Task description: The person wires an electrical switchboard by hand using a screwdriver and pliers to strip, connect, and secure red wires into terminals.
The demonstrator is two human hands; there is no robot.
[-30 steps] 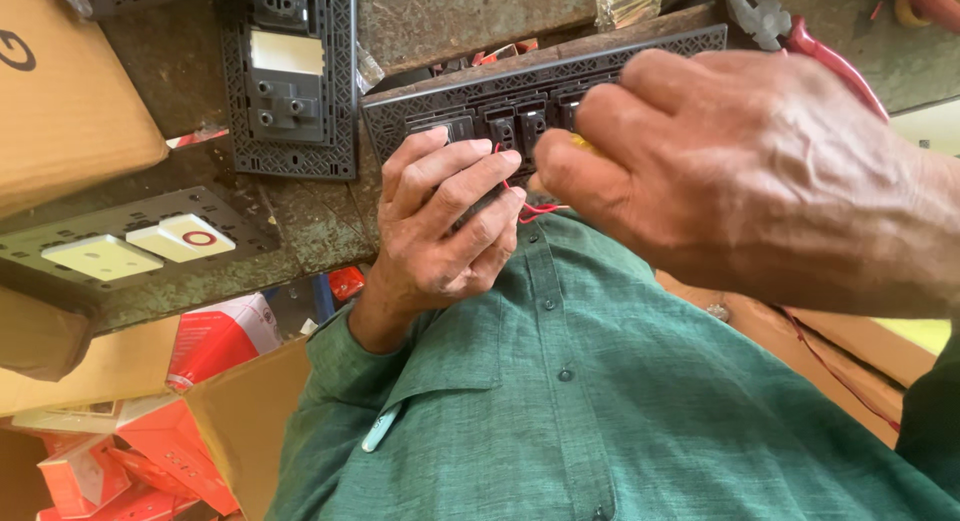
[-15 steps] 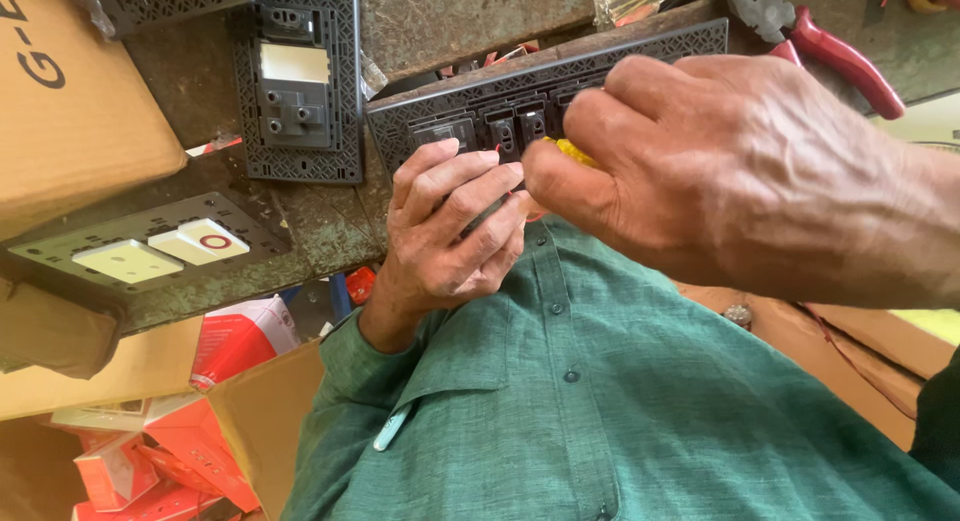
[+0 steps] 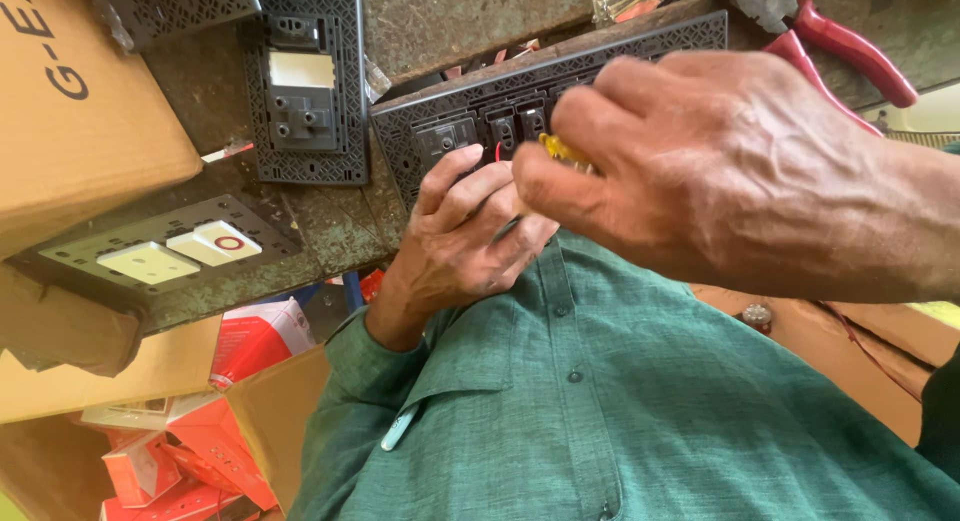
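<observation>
A long black switch panel [image 3: 600, 61] with several dark modules lies at the edge of a worn bench. My left hand [image 3: 455, 241] is curled against the panel's near edge, its fingers under the modules. My right hand [image 3: 720, 171] hovers over the panel's middle, pinched on a yellow-handled tool [image 3: 560, 148] whose tip is hidden behind the fingers. A short red wire [image 3: 497, 151] shows between my two hands. My green shirt [image 3: 600, 411] fills the lower part of the view.
A small black plate with a socket module [image 3: 300, 91] and a dark plate with white switches [image 3: 180, 251] lie to the left. A cardboard box [image 3: 80, 111] stands far left. Red-handled pliers [image 3: 850, 46] lie top right. Red and orange cartons [image 3: 180, 461] sit below the bench.
My right hand has shifted slightly left over the panel, keeping its grip on the yellow tool. My left hand stays on the panel's edge. The view has drifted a little.
</observation>
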